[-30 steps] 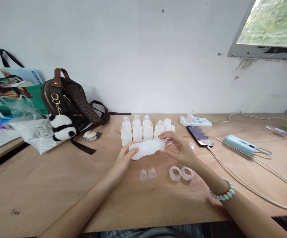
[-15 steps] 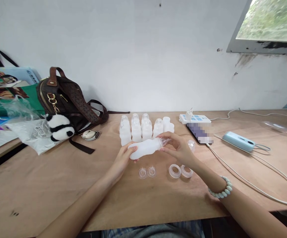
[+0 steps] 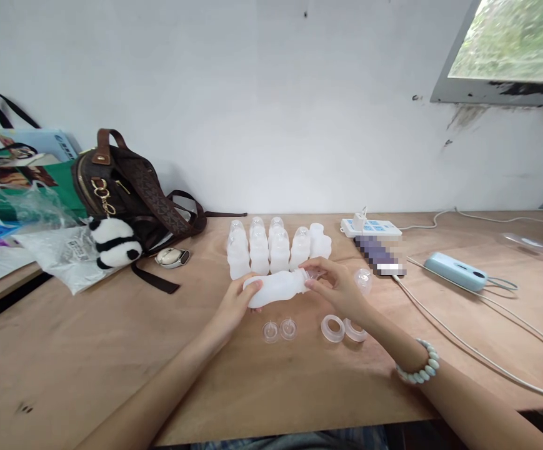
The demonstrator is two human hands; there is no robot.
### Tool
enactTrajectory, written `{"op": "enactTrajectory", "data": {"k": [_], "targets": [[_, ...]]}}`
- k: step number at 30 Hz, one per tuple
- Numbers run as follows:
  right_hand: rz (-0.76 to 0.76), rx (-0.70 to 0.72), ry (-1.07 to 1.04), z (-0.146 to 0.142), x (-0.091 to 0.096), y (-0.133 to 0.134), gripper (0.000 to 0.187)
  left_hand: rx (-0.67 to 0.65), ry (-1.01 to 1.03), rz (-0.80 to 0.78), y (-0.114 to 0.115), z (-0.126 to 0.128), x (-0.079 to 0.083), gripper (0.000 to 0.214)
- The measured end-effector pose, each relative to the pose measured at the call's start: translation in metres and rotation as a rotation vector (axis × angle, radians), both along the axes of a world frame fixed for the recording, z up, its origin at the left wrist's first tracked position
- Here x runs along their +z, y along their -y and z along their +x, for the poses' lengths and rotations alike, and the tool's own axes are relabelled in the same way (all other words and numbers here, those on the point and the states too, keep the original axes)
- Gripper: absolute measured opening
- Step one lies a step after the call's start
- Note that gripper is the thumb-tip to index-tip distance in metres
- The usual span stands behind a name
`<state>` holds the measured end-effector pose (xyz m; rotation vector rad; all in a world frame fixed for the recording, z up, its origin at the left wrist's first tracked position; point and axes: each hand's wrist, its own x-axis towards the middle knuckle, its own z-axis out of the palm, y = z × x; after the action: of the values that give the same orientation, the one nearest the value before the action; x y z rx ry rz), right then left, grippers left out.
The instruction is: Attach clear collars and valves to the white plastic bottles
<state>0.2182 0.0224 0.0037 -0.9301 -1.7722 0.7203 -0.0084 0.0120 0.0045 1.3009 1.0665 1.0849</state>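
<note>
I hold a milky white bottle (image 3: 278, 288) on its side above the wooden table (image 3: 112, 350). My left hand (image 3: 236, 306) grips its base. My right hand (image 3: 339, 289) is closed around its neck and clear nipple end. Just below the bottle lie two small clear nipples (image 3: 279, 330) and two translucent screw rings (image 3: 343, 329). A clear dome cap (image 3: 363, 279) rests by my right hand. Several finished white bottles (image 3: 275, 247) stand in rows behind.
A brown handbag (image 3: 125, 194) with a panda plush (image 3: 112, 240) sits at the left, beside plastic bags (image 3: 60, 250). A power strip (image 3: 369, 226), a phone (image 3: 378, 253), a light blue device (image 3: 453, 272) and white cables (image 3: 487, 359) lie at the right.
The bottle and both hands have dropped slightly toward the table. My right hand stays at the neck end.
</note>
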Motion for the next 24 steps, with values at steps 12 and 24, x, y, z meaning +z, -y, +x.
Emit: {"op": "enactTrajectory", "data": {"k": [12,24], "targets": [[-0.301,0.228,-0.072,0.003,0.004,0.001,0.034,-0.004,-0.241,0.241,0.001,0.001,0.004,0.034],[-0.413,0.264,-0.117,0.005,-0.003,-0.005,0.039,-0.025,-0.319,0.368,0.008,-0.001,0.001,0.027]]}}
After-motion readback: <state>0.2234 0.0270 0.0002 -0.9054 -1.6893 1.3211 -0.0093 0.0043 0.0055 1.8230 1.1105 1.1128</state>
